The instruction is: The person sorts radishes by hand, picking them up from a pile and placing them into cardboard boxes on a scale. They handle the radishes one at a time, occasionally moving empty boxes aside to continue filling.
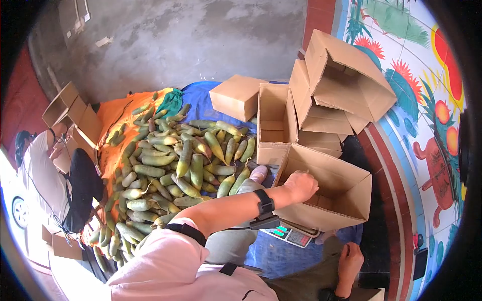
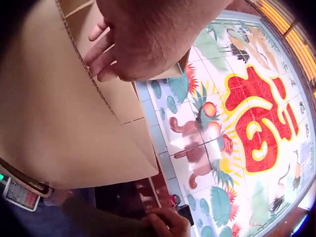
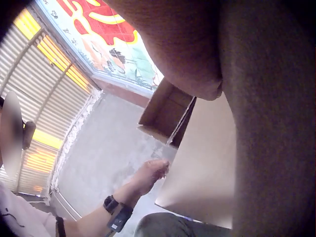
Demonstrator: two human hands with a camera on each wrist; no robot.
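Note:
My left hand (image 1: 303,186) hangs over the near rim of an upright cardboard box (image 1: 329,213), with nothing visible in its grasp. In the left wrist view its loosely bent fingers (image 2: 102,59) overlap the box's edge. The box's flaps are up, and its lower inside is partly hidden. Under it is a weighing scale (image 1: 291,236) with green lit displays. My right hand (image 1: 350,262) rests by my knee at the lower right, fingers loosely curled, holding nothing visible. It looms dark and close in the right wrist view.
A large heap of green radishes (image 1: 155,160) spreads over orange and blue sheets to the left. More open cardboard boxes (image 1: 346,83) are stacked behind, beside a closed-looking box (image 1: 236,95). Another person (image 1: 42,175) sits at the far left near boxes. A painted tile wall (image 1: 427,125) stands right.

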